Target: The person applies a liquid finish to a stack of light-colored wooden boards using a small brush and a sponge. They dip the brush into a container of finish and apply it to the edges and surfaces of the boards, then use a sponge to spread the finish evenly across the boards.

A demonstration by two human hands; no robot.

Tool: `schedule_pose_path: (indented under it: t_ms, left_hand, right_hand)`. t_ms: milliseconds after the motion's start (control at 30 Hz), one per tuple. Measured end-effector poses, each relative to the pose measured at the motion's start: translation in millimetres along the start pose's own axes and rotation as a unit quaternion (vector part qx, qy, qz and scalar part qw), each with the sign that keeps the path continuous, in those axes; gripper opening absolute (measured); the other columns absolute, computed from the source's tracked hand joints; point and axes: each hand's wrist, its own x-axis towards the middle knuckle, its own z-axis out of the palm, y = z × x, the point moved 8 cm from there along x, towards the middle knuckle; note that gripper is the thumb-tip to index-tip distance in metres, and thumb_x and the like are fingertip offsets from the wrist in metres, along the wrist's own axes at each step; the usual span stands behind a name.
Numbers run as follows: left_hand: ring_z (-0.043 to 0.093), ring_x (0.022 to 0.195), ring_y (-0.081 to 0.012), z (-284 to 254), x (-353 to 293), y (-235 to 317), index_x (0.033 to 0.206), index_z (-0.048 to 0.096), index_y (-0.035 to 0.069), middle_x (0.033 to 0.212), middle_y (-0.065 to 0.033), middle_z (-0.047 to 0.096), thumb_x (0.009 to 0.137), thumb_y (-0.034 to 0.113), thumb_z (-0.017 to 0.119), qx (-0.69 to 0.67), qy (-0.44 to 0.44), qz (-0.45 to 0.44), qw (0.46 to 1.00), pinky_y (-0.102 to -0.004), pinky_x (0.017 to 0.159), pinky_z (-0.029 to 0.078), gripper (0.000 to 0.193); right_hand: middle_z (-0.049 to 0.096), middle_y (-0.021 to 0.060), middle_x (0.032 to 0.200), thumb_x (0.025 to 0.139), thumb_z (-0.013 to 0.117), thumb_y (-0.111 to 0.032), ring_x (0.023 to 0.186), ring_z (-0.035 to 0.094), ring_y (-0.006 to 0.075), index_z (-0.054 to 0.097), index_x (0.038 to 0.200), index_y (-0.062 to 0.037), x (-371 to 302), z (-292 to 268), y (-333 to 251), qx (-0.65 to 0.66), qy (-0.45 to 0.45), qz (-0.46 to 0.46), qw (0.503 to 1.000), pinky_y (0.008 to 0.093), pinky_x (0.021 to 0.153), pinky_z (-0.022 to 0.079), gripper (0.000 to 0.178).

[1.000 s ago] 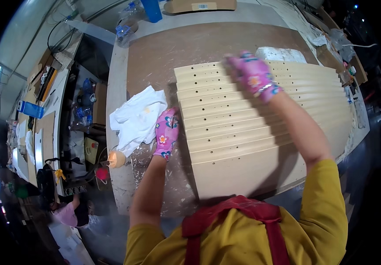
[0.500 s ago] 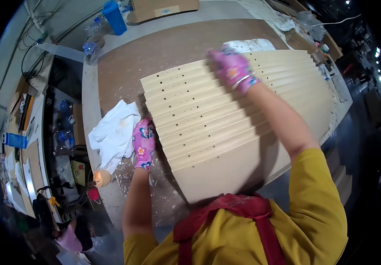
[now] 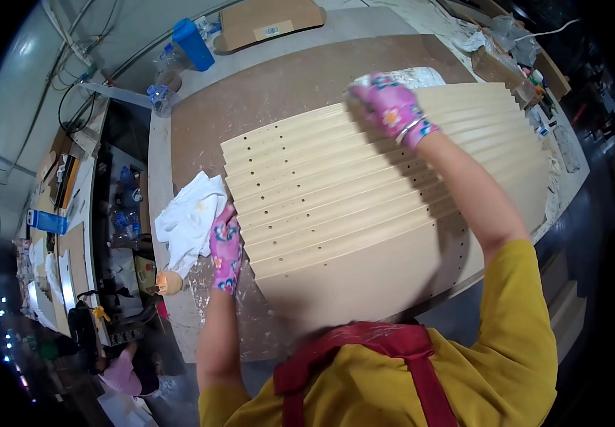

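Several pale wood-coloured panels (image 3: 336, 192) lie overlapped in steps on the worktable, with rows of small drilled holes near their ends. At their far edge is my right hand (image 3: 391, 108) in a pink floral glove, palm down, its fingers smeared by motion. Whether anything is under those fingers is hidden. My left hand (image 3: 226, 249), gloved alike, rests beside the panels' left ends with its fingers stretched out along them. Next to it lies a crumpled white cloth (image 3: 192, 213). Beyond the right hand sits a whitish, stained flat thing (image 3: 410, 77).
A brown board (image 3: 250, 92) covers the worktable. At the back stand a blue bottle (image 3: 193, 44), clear plastic bottles (image 3: 161, 98) and a cardboard box (image 3: 270, 21). An orange-tan roundish thing (image 3: 169, 282) is at the left edge. Clutter (image 3: 528, 78) fills the far right corner.
My right hand stays at the panels' far edge and has shifted slightly to the right. The left hand remains beside the left ends. The whole view has turned a little.
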Motion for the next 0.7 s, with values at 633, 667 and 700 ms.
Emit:
schedule_pose_path:
  t_ms: [633,667,700]
  left_hand:
    - [0.057,0.112,-0.0329,-11.6,-141.1,13.6,0.119,0.060,-0.001,0.119,-0.0187,0.060,0.087,0.003,0.060,0.367,0.087,0.046,0.925,-0.0389,0.100,0.043,0.033]
    - [0.057,0.112,-0.0329,-11.2,-141.4,11.8,0.119,0.060,-0.001,0.119,-0.0187,0.060,0.087,0.003,0.060,0.371,0.089,0.042,0.923,-0.0389,0.100,0.043,0.033]
    - [0.057,0.112,-0.0329,-11.4,-142.9,9.9,0.119,0.060,-0.001,0.119,-0.0187,0.060,0.087,0.003,0.060,0.375,0.091,0.037,0.922,-0.0390,0.100,0.043,0.033]
  right_hand:
    - [0.063,0.0164,0.095,0.089,0.053,-0.022,0.084,0.065,0.0323,0.064,0.093,-0.0089,-34.1,1.8,167.8,0.140,0.023,0.157,0.977,0.0431,0.072,0.052,0.018]
    - [0.063,0.0164,0.092,0.089,0.053,-0.022,0.083,0.065,0.0328,0.063,0.095,-0.0094,-31.2,-14.8,167.8,-0.004,0.068,0.099,0.993,0.0432,0.071,0.052,0.017]
    - [0.061,0.0162,0.093,0.088,0.054,-0.018,0.084,0.065,0.0341,0.063,0.099,-0.0109,-28.8,-8.0,154.5,0.019,0.074,0.061,0.995,0.0440,0.073,0.052,0.016]
